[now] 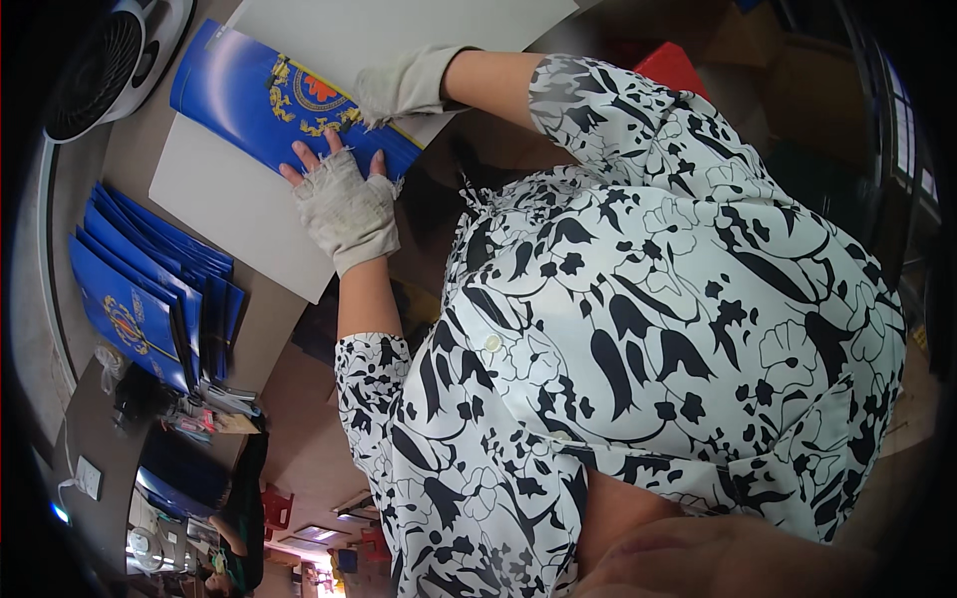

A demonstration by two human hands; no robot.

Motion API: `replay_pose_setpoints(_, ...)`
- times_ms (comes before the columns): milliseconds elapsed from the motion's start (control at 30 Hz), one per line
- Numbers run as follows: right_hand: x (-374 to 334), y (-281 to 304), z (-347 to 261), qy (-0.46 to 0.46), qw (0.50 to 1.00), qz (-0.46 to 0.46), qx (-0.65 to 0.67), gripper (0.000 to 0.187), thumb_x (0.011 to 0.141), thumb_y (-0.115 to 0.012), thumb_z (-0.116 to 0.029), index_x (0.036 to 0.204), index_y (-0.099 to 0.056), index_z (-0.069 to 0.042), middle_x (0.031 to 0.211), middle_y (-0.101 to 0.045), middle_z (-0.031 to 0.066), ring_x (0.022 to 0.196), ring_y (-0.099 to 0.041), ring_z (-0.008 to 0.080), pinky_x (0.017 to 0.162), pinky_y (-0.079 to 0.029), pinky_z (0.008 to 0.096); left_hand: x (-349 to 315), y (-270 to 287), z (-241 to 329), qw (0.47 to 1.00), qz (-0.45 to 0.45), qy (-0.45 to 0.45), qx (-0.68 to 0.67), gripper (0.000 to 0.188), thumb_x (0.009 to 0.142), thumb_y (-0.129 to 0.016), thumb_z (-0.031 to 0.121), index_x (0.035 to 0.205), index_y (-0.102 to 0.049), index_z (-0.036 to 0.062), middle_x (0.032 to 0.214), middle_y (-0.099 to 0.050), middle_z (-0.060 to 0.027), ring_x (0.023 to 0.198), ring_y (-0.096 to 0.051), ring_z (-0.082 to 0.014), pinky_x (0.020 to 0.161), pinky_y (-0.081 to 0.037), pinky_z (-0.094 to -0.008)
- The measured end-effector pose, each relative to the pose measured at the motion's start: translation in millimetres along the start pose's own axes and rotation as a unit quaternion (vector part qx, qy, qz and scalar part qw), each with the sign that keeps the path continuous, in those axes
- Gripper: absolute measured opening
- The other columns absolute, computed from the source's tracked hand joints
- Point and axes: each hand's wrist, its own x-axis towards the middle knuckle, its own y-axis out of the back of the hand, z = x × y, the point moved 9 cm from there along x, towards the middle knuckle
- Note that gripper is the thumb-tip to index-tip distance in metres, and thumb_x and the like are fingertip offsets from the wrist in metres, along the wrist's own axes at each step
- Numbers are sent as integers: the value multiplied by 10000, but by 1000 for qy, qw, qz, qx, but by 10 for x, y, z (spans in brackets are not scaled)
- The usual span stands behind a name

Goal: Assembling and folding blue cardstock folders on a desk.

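A glossy blue printed piece point(229, 85), which looks like a folded paper cover or a flattened bag, lies at a slant with a yellow ring emblem and red centre on it. My left hand point(349, 214), in a pale fingerless work glove, rests palm down on its near part, with fingers spread and thumb apart. At the piece's upper right edge is my right hand point(409, 88), in a similar glove and touching that edge. Its fingers are mostly hidden. Beneath the piece is a large white sheet point(224, 194).
Several similar blue pieces point(150, 289) are stacked loosely at the left. A white fan point(100, 75) with a black grille stands at upper left. Small items point(219, 399) lie below the stack. Another person point(239, 533) is at lower left. Something red point(673, 68) is beyond my right arm.
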Motion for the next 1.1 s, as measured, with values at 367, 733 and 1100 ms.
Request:
replay_pose_setpoints(367,-240,122,-8,-89,996,-22,10,391,878,-697,-359,1121,-771,-62,1042,-762,191,995,-731,367,877,-564,444,40,126,95,1000,19,-16,12,754,941,-643,537,1512,-520,60,1492,-534,-282,1501,-392,-389,1278,-152,-555)
replay_pose_setpoints(733,-436,12,-389,-82,953,252,-144,652,1000,-531,-546,1521,-501,-156,1635,-405,117,1502,-386,345,1207,-289,608,78,14,29,998,38,-46,-11,758,884,-721,381,1505,-505,3,1530,-494,-280,1500,-391,-395,1265,-219,-547)
replay_pose_setpoints(1100,-436,42,-368,-112,953,217,-180,715,995,-519,-559,1543,-453,-104,1642,-378,169,1518,-354,329,1214,-286,585,-466,-180,-776,971,46,135,-194,835,967,-677,358,1578,-298,-67,1559,-437,-275,1470,-411,-364,1216,-341,-490)
